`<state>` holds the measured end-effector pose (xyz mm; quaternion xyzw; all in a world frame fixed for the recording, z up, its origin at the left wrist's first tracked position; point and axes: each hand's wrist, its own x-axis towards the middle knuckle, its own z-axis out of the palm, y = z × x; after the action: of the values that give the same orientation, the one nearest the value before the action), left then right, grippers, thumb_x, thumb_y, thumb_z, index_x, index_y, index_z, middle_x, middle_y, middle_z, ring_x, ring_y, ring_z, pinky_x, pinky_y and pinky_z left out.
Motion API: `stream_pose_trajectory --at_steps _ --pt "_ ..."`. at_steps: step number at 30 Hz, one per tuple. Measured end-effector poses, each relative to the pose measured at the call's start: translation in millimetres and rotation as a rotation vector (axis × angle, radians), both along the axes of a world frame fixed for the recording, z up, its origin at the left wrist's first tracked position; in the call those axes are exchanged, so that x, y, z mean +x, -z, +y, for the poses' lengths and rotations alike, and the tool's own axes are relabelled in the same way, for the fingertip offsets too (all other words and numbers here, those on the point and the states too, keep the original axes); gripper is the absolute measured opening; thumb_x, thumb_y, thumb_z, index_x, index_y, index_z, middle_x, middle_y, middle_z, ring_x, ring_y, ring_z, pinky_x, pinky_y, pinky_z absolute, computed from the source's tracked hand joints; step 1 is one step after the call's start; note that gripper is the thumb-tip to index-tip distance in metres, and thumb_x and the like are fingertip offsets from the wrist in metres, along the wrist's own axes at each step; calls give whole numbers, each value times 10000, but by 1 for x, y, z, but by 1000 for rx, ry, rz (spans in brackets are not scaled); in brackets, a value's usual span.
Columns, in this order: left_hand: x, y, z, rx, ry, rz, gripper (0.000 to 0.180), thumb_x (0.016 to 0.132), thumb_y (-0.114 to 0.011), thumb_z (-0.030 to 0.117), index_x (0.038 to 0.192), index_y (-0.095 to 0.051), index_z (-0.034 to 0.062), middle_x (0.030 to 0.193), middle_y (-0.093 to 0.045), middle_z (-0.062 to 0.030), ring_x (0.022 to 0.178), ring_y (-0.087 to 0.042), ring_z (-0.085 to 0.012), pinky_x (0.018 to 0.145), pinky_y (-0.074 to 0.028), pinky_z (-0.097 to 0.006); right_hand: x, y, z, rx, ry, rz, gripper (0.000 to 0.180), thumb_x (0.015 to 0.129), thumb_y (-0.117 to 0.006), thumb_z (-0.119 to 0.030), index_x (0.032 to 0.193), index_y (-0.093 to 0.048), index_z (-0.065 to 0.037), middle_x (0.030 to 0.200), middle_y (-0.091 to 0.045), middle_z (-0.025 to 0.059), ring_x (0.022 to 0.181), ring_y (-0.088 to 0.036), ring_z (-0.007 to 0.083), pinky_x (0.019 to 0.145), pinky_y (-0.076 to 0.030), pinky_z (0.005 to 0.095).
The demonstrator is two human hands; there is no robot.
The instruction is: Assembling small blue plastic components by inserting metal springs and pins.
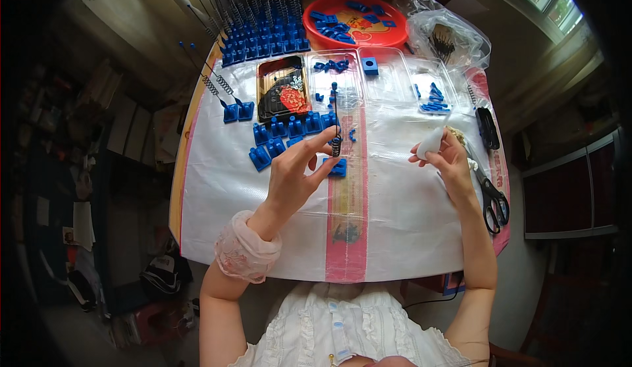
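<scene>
My left hand (294, 169) has its thumb and forefinger closed about a black coil spring (336, 146), which stands upright on a small blue base (338, 168). A thin stem rises from the spring to a blue tip (334, 86). Pinched in the fingers of my right hand (453, 165) is a small white tapered object (431, 142), perhaps a little bottle; its ends are partly hidden. Left of the spring, several blue bases (296, 126) stand in two rows. Two finished-looking spring pieces (238, 111) stand farther left.
Many spring pieces (263, 31) crowd the far left. A red basin (403, 36) holds blue parts, beside a clear plastic bag (461, 28). Clear trays (395, 94) and a black patterned tray (264, 107) lie mid-table. Scissors (495, 202) and a black tool (487, 128) lie at right.
</scene>
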<state>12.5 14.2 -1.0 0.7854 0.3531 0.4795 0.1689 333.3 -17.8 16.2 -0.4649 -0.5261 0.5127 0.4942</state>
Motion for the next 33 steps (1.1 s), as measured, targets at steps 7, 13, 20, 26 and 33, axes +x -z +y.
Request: stream_pose_trajectory --at_steps 7,13,20,26,33 --pt "1 0 0 -8 8 -1 675 793 -859 66 1397 -577 173 904 -730 17 595 -491 -34 481 -339 -190 7 5 2 -61 46 354 231 1008 -608 -227 1153 -529 -65 933 -647 80 772 -613 143 712 -485 288" --pt "1 1 1 16 7 -2 669 795 -860 67 1394 -580 171 907 -726 15 593 -487 -35 481 -336 -187 8 9 1 -259 112 505 227 1002 -614 -318 1081 -567 -110 866 -592 15 639 -454 66 537 -363 232" --pt "2 1 1 15 3 -11 666 791 -862 58 1388 -588 167 889 -714 16 595 -487 -33 483 -334 -187 -9 12 -4 -427 179 437 176 966 -634 -315 995 -554 -161 814 -576 -23 611 -429 48 482 -301 208" --pt "2 3 1 33 -6 -9 664 786 -865 56 1382 -592 162 889 -712 14 606 -499 -37 487 -341 -189 -19 14 -5 -429 104 349 164 965 -639 -313 982 -535 -187 802 -586 -49 627 -467 27 465 -275 190" --pt "3 2 0 25 -3 -1 660 782 -867 56 1376 -595 154 892 -715 8 613 -516 -41 490 -353 -193 -32 14 -6 -439 105 351 177 988 -635 -297 930 -532 -164 719 -460 -71 543 -323 5 464 -243 182"
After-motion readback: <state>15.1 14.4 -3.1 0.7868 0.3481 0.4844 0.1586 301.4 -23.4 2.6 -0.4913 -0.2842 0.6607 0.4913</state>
